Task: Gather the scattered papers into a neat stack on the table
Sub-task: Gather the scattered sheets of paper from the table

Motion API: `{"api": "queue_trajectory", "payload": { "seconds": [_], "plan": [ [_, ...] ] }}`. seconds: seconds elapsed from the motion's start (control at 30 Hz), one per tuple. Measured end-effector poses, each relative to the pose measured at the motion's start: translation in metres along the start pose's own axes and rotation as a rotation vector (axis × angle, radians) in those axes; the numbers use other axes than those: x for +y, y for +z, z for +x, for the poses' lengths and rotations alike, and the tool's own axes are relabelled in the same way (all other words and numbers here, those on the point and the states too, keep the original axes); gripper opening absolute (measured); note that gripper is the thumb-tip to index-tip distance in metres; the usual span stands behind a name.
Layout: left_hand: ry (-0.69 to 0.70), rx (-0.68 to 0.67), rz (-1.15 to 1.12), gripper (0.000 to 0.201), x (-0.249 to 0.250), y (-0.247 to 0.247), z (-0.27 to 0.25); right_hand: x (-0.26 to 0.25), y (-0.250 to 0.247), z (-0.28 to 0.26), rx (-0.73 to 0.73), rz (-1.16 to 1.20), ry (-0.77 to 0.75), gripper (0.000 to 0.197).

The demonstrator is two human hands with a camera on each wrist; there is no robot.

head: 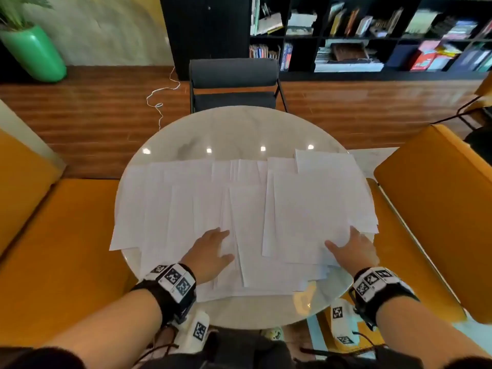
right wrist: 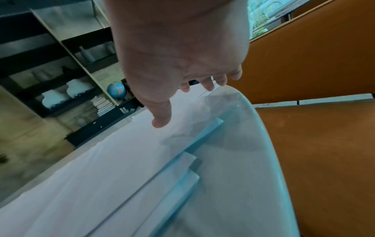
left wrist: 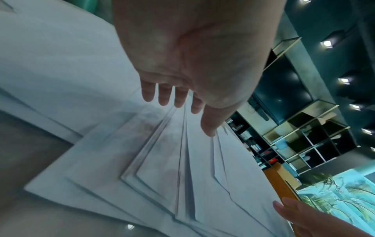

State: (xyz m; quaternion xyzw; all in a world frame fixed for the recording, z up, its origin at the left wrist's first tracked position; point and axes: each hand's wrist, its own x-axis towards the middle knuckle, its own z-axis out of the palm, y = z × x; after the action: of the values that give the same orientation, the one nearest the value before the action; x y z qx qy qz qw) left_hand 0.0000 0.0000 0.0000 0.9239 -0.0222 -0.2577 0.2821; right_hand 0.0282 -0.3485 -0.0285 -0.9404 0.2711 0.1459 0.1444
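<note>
Several white paper sheets (head: 266, 209) lie fanned and overlapping across the round white marble table (head: 226, 129). They cover its near half, and some corners hang over the rim. My left hand (head: 213, 249) is flat over the sheets at the near centre-left, holding nothing. In the left wrist view the left hand (left wrist: 188, 89) has straight fingers just above the papers (left wrist: 162, 160). My right hand (head: 346, 243) is spread at the near right corner of the spread. The right wrist view shows the right hand (right wrist: 178, 89) with its thumb over the papers (right wrist: 101, 160) and its fingers past their edge.
Orange benches (head: 431, 209) flank the table on both sides. A dark chair (head: 234, 83) stands at the far side, with a black bookshelf (head: 372, 35) behind it. A green planter (head: 34, 54) sits at the far left. The table's far half (head: 239, 123) is bare marble.
</note>
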Motion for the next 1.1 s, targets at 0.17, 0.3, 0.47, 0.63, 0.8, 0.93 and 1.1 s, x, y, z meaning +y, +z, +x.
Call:
{"api": "queue_trajectory", "payload": {
  "seconds": [0.17, 0.3, 0.47, 0.63, 0.8, 0.93, 1.1],
  "plan": [
    [-0.015, -0.120, 0.234, 0.073, 0.012, 0.015, 0.009, -0.010, 0.002, 0.010, -0.061, -0.165, -0.162, 0.102],
    [-0.021, -0.133, 0.326, 0.075, 0.022, 0.028, 0.014, -0.015, 0.010, 0.007, -0.098, -0.185, -0.242, 0.104],
    [-0.074, -0.055, 0.264, 0.074, 0.033, 0.035, 0.018, -0.023, 0.012, 0.000, -0.090, -0.052, -0.234, 0.105],
    [-0.134, -0.003, 0.050, 0.075, 0.038, 0.037, 0.021, -0.037, 0.007, 0.002, -0.106, 0.167, -0.146, 0.097],
    [-0.182, 0.019, -0.255, 0.080, 0.042, 0.039, 0.030, -0.057, 0.011, -0.005, -0.181, 0.342, -0.160, 0.091],
    [-0.230, 0.052, -0.441, 0.092, 0.046, 0.034, 0.035, -0.066, 0.012, -0.005, -0.239, 0.570, -0.088, 0.096],
    [-0.290, 0.049, -0.571, 0.088, 0.043, 0.030, 0.042, -0.066, 0.010, -0.004, -0.330, 0.781, 0.040, 0.083]
  ]
}}
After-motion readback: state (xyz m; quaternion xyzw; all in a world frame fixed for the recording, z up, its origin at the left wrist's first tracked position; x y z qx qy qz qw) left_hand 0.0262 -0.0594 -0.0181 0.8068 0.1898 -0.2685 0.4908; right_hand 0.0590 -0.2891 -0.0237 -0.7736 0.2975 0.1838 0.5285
